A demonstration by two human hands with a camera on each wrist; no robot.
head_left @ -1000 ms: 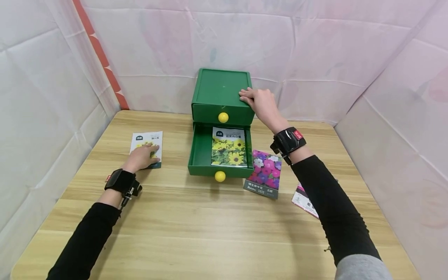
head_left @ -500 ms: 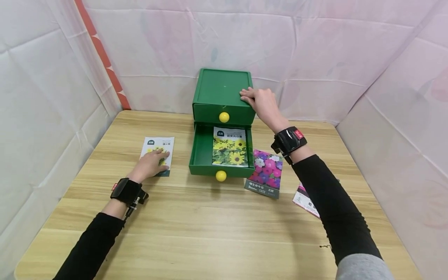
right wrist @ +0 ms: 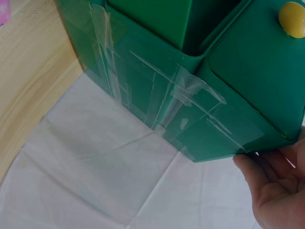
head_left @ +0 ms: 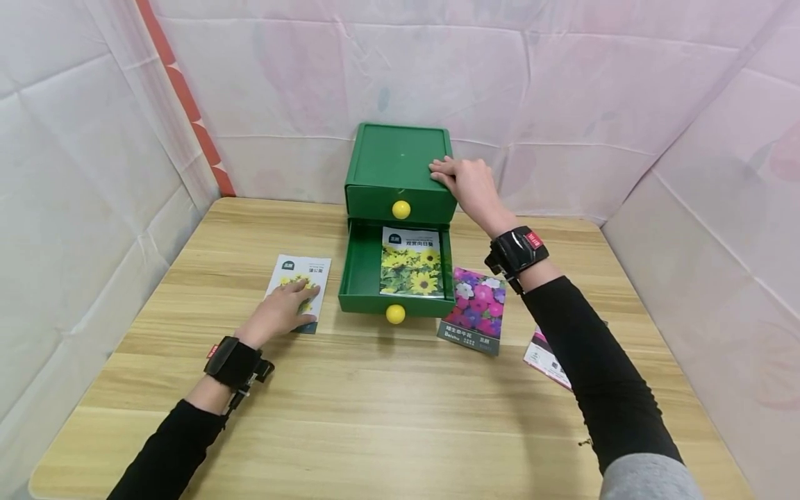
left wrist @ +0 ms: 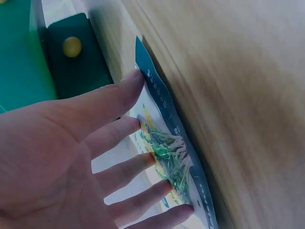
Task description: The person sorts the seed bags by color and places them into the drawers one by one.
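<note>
My left hand (head_left: 284,307) lies flat with straight fingers on a white seed packet (head_left: 301,272) on the wooden table, just left of the green cabinet's pulled-out lower drawer (head_left: 357,267). In the left wrist view the fingers (left wrist: 114,95) spread over the packet (left wrist: 174,143). A sunflower packet (head_left: 411,262) lies inside the drawer. My right hand (head_left: 465,182) rests on the front right corner of the green two-drawer cabinet (head_left: 396,156), fingers laid on its top. The right wrist view shows that hand (right wrist: 281,186) at the cabinet's edge (right wrist: 167,86).
Each drawer has a yellow knob (head_left: 401,209) (head_left: 394,314); the upper drawer is closed. A pink-flower packet (head_left: 473,309) lies right of the open drawer, and another packet (head_left: 542,357) is partly hidden under my right forearm. White cloth walls enclose the table (head_left: 387,417).
My left hand has slid the white seed packet to the right and nearer, up to the open drawer's left side. The right hand has stayed on the cabinet top.
</note>
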